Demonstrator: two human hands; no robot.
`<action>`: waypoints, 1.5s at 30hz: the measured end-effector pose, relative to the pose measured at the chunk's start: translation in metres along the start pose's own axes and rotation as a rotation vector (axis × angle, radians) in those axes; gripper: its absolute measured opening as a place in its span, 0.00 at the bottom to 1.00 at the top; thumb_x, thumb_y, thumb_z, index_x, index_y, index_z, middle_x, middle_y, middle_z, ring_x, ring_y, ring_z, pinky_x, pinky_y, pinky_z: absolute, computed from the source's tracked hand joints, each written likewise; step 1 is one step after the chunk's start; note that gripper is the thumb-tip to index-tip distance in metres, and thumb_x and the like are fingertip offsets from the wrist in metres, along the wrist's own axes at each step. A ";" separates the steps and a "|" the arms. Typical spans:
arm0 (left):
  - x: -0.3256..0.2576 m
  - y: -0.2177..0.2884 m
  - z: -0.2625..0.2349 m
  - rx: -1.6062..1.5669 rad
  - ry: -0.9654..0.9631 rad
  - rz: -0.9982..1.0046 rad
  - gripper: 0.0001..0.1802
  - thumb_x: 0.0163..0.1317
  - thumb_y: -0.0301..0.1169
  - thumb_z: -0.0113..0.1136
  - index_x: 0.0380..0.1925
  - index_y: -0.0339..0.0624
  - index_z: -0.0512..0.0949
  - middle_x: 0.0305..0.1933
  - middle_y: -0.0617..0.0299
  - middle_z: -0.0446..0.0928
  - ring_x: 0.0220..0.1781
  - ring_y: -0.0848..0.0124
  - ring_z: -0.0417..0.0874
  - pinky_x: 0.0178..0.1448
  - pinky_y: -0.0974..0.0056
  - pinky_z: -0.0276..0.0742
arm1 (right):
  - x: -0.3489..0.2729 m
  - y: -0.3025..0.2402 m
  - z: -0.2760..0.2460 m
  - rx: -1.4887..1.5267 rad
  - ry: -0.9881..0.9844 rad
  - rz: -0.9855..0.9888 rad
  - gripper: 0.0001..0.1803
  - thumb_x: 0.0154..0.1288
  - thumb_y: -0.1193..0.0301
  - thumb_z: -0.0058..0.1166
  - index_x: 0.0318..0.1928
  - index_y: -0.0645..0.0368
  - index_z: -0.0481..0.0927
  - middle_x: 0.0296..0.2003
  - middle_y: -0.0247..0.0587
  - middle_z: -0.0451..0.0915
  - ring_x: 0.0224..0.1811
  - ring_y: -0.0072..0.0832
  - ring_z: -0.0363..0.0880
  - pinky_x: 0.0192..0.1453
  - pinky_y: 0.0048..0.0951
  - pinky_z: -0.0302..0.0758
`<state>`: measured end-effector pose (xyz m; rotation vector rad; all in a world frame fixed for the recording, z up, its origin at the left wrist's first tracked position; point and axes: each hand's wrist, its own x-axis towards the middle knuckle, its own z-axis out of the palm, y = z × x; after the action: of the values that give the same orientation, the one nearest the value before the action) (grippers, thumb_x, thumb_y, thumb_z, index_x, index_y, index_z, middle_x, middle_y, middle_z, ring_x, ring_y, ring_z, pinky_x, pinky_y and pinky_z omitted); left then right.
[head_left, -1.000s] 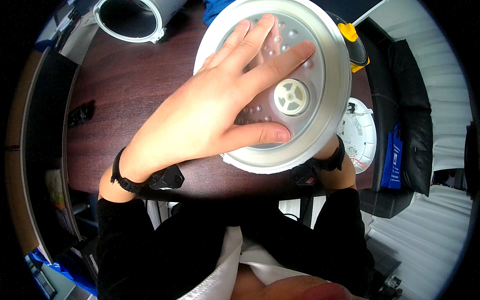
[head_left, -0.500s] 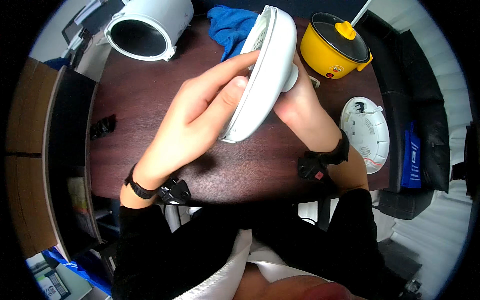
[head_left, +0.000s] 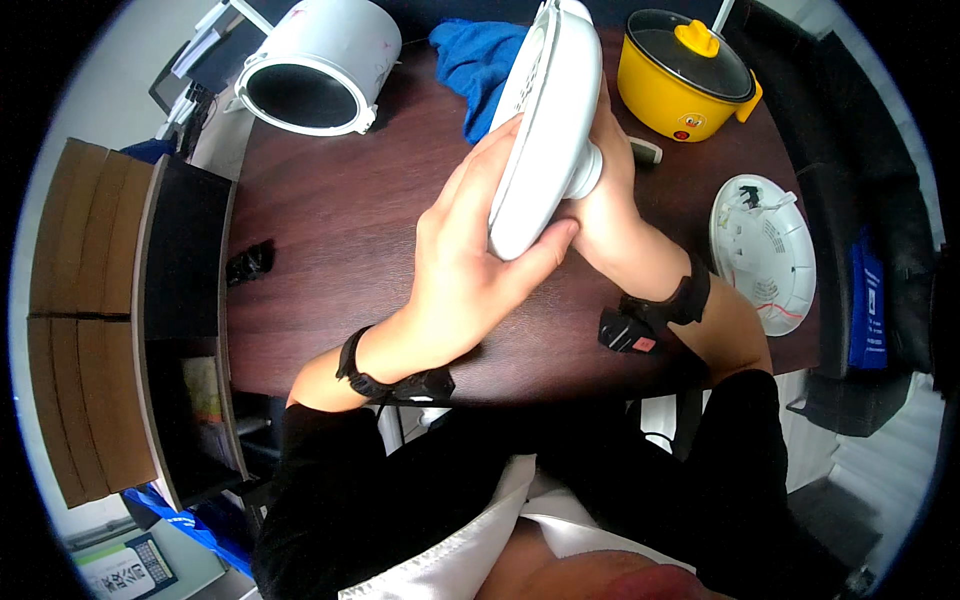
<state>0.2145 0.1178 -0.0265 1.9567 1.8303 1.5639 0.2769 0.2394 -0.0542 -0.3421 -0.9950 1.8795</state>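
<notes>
A white domed lid (head_left: pixel 556 120) is held up on edge above the table, its round knob facing right. My left hand (head_left: pixel 462 255) is closed around its lower left rim, the thumb reaching under the bottom edge and the fingers partly hidden on the inner side. Behind the knob side, my right hand (head_left: pixel 608 195) supports the lid; most of its fingers are out of sight. Small holes show on the lid's inner face. Past it lies a crumpled blue cloth (head_left: pixel 475 62).
A white cooker body (head_left: pixel 335 45) lies on its side at the far left of the brown table (head_left: pixel 330 210). A yellow electric pot (head_left: pixel 665 90) stands far right. Near the right edge rests a white oval base (head_left: pixel 765 255) with wires. Shelving (head_left: pixel 185 260) borders the left.
My left hand has shifted lower on the lid, its thumb moving from the inner side to beneath the bottom edge. The lid stands more upright. The whole view has shifted slightly.
</notes>
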 end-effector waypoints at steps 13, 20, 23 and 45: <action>0.007 -0.002 -0.010 -0.359 0.311 -0.110 0.26 0.51 0.26 0.67 0.49 0.35 0.68 0.44 0.59 0.76 0.44 0.73 0.77 0.48 0.68 0.73 | 0.008 -0.007 0.002 -0.804 -0.106 -0.746 0.30 0.72 0.50 0.35 0.59 0.63 0.55 0.49 0.48 0.66 0.49 0.29 0.67 0.56 0.29 0.64; 0.011 0.005 -0.022 -0.322 0.299 -0.103 0.29 0.49 0.30 0.71 0.48 0.34 0.68 0.43 0.58 0.75 0.43 0.73 0.77 0.47 0.69 0.74 | -0.001 -0.023 0.012 -0.795 -0.160 -0.649 0.33 0.66 0.54 0.51 0.58 0.65 0.55 0.43 0.43 0.69 0.41 0.25 0.70 0.46 0.25 0.69; 0.014 0.008 -0.030 -0.290 0.235 -0.207 0.31 0.48 0.33 0.73 0.47 0.33 0.66 0.40 0.57 0.75 0.41 0.73 0.76 0.45 0.69 0.74 | -0.008 -0.025 0.014 -0.817 -0.129 -0.610 0.35 0.60 0.58 0.60 0.56 0.64 0.55 0.37 0.38 0.68 0.33 0.18 0.67 0.35 0.20 0.69; -0.079 -0.122 -0.155 -0.809 0.357 -1.005 0.26 0.59 0.37 0.57 0.53 0.31 0.68 0.51 0.47 0.75 0.52 0.60 0.78 0.55 0.57 0.78 | -0.001 -0.016 0.014 -0.825 -0.540 -0.150 0.22 0.65 0.58 0.53 0.49 0.63 0.70 0.32 0.40 0.76 0.33 0.22 0.74 0.39 0.23 0.72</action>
<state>0.0400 0.0060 -0.0740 0.3280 1.4514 1.8089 0.2793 0.2354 -0.0335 -0.2169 -2.0961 1.3619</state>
